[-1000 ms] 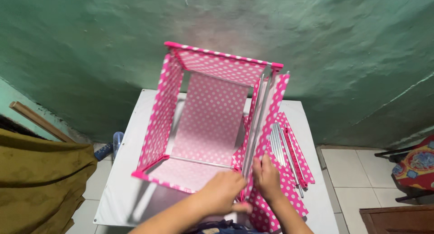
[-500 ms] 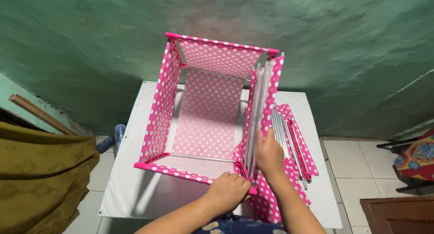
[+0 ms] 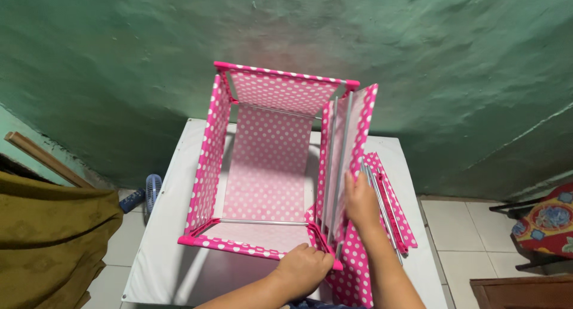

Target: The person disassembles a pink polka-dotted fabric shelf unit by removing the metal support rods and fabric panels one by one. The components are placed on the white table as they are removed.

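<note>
Pink polka-dot fabric rack (image 3: 262, 166) is standing on a white table (image 3: 173, 237), dead centre of view, green wall (image 3: 418, 46) behind at 12 o'clock. Left hand (image 3: 305, 268), at 6 o'clock, is closing its fingers over the rack's near bottom corner. Right hand (image 3: 361, 200), at 4 o'clock from the rack's middle, is pressing against the upright side panel (image 3: 349, 142); fingers curling round its edge and metal rods, gripping them. Loose panels with rods (image 3: 391, 207) are lying flat at 3 o'clock, just beside the right hand. Small fan (image 3: 149, 189) is sitting on the floor at 9 o'clock.
</note>
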